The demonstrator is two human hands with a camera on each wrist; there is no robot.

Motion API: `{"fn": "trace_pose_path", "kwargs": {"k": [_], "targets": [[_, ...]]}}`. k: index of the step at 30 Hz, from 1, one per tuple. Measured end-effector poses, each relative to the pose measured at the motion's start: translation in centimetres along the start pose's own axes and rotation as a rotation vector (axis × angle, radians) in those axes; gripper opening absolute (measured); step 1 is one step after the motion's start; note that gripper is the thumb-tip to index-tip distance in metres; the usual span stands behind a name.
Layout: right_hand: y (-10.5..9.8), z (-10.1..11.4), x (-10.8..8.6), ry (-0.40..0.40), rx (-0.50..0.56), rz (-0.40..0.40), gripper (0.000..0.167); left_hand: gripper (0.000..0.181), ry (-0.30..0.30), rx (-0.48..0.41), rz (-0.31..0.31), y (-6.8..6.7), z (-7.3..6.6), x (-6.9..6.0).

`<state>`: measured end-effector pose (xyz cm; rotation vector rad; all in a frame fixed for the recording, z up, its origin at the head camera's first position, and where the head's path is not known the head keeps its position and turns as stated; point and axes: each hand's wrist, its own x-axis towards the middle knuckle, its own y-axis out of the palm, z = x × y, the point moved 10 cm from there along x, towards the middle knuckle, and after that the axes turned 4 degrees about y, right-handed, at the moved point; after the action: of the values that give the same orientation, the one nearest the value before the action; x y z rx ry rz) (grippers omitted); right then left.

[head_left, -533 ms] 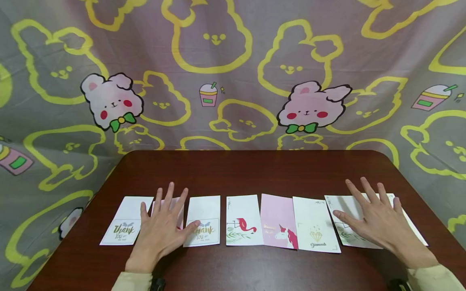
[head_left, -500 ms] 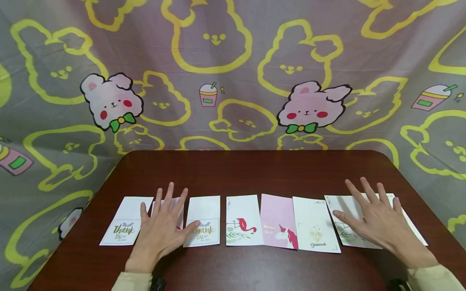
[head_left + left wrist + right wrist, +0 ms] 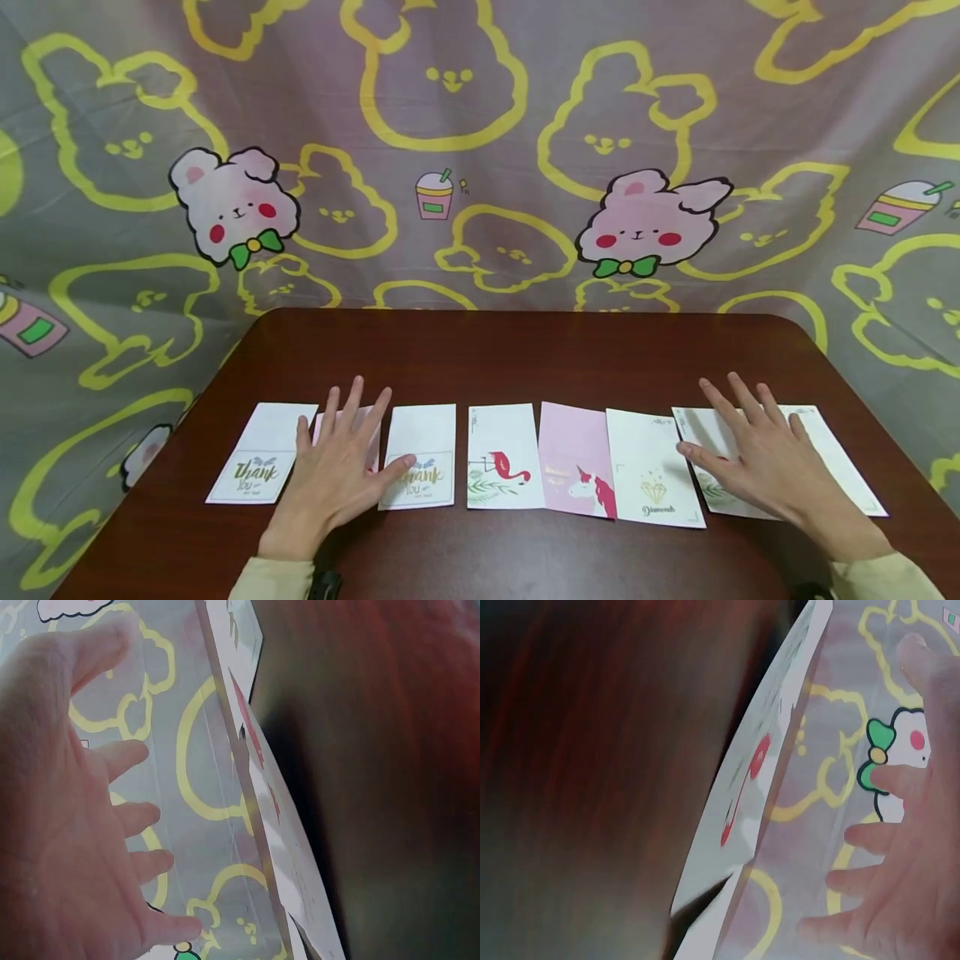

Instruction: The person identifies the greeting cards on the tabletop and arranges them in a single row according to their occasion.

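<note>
A row of greeting cards lies on the table. My left hand (image 3: pixel 333 475) is spread above a mostly hidden pink card (image 3: pixel 372 450), between two white thank-you cards, the outer card (image 3: pixel 247 475) and the inner card (image 3: pixel 429 429). Its thumb overlaps the inner one. At the right, my right hand (image 3: pixel 772 467) spreads its fingers over a white card with green leaves (image 3: pixel 712 492) and another white card (image 3: pixel 843 471), both partly covered. Both wrist views show the fingers apart from the cards, holding nothing.
Between the hands lie a flamingo card (image 3: pixel 502 429), a pink unicorn card (image 3: pixel 572 437) and a white diamond card (image 3: pixel 648 454). The dark wooden table (image 3: pixel 487 350) has rounded far corners. A patterned curtain (image 3: pixel 510 183) hangs behind it and along both sides.
My right hand has shifted slightly to the left, still spread. The left hand and the cards stay almost as they were, and the head view has tilted a little.
</note>
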<state>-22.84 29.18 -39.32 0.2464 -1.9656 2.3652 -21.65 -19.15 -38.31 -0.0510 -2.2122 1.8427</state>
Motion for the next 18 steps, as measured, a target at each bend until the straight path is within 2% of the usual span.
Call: {"fn": "trace_pose_path", "kwargs": {"k": [5,13,18], "targets": [[-0.2,2.5,0.3,-0.103,0.081,0.003,0.094,0.088,0.026,-0.036,0.008,0.0,-0.8,0.9],[0.3,7.2,1.3,-0.201,0.155,0.056,0.083,0.084,0.123,-0.133,0.027,0.1,-3.6,2.6],[0.7,9.8,2.2,-0.258,0.188,0.075,0.082,0.083,0.177,-0.165,0.062,0.5,-5.1,3.8]]}}
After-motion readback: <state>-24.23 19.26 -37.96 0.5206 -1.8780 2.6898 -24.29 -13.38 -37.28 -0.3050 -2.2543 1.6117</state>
